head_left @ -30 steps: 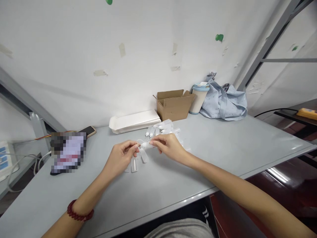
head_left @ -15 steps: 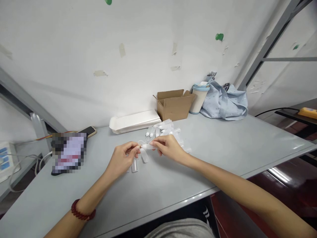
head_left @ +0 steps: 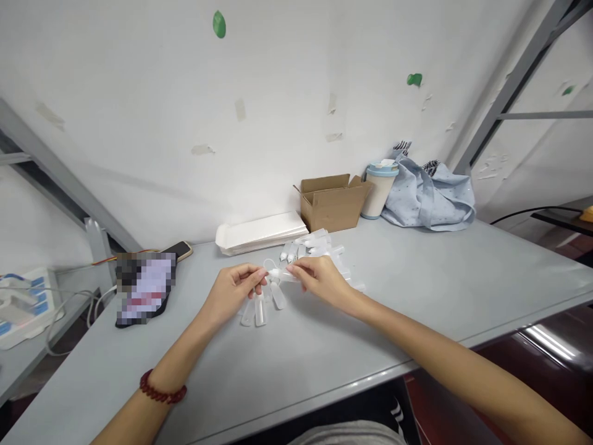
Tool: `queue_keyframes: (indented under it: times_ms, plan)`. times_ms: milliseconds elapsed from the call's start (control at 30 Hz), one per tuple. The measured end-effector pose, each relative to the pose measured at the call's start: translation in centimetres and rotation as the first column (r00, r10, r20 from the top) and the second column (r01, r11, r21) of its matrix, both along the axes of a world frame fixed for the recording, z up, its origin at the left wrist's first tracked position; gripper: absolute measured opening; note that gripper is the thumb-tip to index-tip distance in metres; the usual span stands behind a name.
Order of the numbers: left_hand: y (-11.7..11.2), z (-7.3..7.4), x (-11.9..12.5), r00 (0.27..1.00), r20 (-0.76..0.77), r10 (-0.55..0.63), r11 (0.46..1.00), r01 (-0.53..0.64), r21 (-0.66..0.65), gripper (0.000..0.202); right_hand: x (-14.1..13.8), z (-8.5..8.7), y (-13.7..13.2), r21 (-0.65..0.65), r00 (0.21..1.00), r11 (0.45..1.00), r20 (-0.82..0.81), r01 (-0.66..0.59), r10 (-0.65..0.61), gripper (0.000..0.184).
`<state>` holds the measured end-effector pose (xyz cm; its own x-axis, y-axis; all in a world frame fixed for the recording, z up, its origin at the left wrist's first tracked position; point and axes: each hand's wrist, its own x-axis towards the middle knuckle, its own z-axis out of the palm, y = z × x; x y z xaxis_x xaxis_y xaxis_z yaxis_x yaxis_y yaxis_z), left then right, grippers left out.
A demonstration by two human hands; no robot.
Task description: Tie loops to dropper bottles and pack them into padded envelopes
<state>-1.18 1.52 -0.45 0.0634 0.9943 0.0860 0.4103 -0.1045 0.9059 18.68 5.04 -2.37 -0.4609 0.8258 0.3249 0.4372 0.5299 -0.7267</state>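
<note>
My right hand (head_left: 319, 278) pinches the body of a small translucent dropper bottle (head_left: 289, 276), its white tip pointing left. At that tip, my left hand (head_left: 241, 285) is closed, thumb against fingers. A thin white loop (head_left: 270, 262) arcs up from the left fingertips toward the bottle; how the two are joined is too small to tell. Below the left fingers several similar bottles (head_left: 260, 311) fan out over the table, their upper ends partly hidden by the hand. Behind my right hand lies a pile of more bottles (head_left: 319, 241), partly covered by it.
On the grey table (head_left: 417, 284), a stack of flat white cartons (head_left: 262, 232) and an open cardboard box (head_left: 336, 207) stand by the wall. Right of them are a lidded cup (head_left: 378, 191) and a blue cloth bag (head_left: 426, 198). A phone (head_left: 180, 250) and power strip (head_left: 32, 303) are leftward.
The view has shifted, so everything sits slightly right and lower. Both hands keep their pinch at the same bottle. More of the fanned bottles below the left hand now shows.
</note>
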Motion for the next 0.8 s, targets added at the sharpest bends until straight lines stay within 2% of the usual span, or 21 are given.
queue_keyframes:
  times_ms: [67,133,233,333,433,600,700,800]
  plan:
    - [0.0,0.4,-0.3,0.999,0.041,0.036,0.999,-0.036,0.004,0.029,0.2,-0.3,0.4,0.215,0.973,0.975,0.213,0.046,-0.093,0.024]
    - [0.1,0.7,-0.9,0.995,0.074,0.071,0.997,-0.072,0.007,0.027,0.5,-0.6,0.8,0.347,0.911,0.937,0.374,0.039,-0.176,0.015]
    - [0.3,1.0,-1.7,0.997,0.041,0.069,0.997,-0.068,-0.020,0.029,0.6,-1.1,1.4,0.399,0.844,0.915,0.508,-0.053,-0.173,0.013]
    - [0.5,0.9,-1.8,0.999,-0.041,0.003,0.997,-0.006,-0.077,0.033,0.6,-1.5,1.6,0.405,0.805,0.904,0.576,-0.133,-0.140,0.009]
    - [0.5,0.5,-1.4,0.995,-0.087,-0.041,0.994,0.032,-0.107,0.034,0.4,-1.8,1.6,0.412,0.784,0.898,0.605,-0.156,-0.141,0.007]
    - [0.3,0.2,-0.7,0.990,-0.126,-0.062,0.990,0.045,-0.136,0.037,0.3,-2.0,1.4,0.429,0.797,0.889,0.587,-0.159,-0.141,0.009]
    - [0.3,0.1,-0.7,0.986,-0.148,-0.081,0.987,0.058,-0.151,0.037,0.4,-1.9,1.5,0.437,0.838,0.888,0.532,-0.145,-0.125,0.014]
    - [0.4,-0.1,-0.6,0.985,-0.161,-0.070,0.990,0.048,-0.134,0.037,0.6,-1.7,1.6,0.424,0.909,0.899,0.407,-0.104,-0.087,0.019]
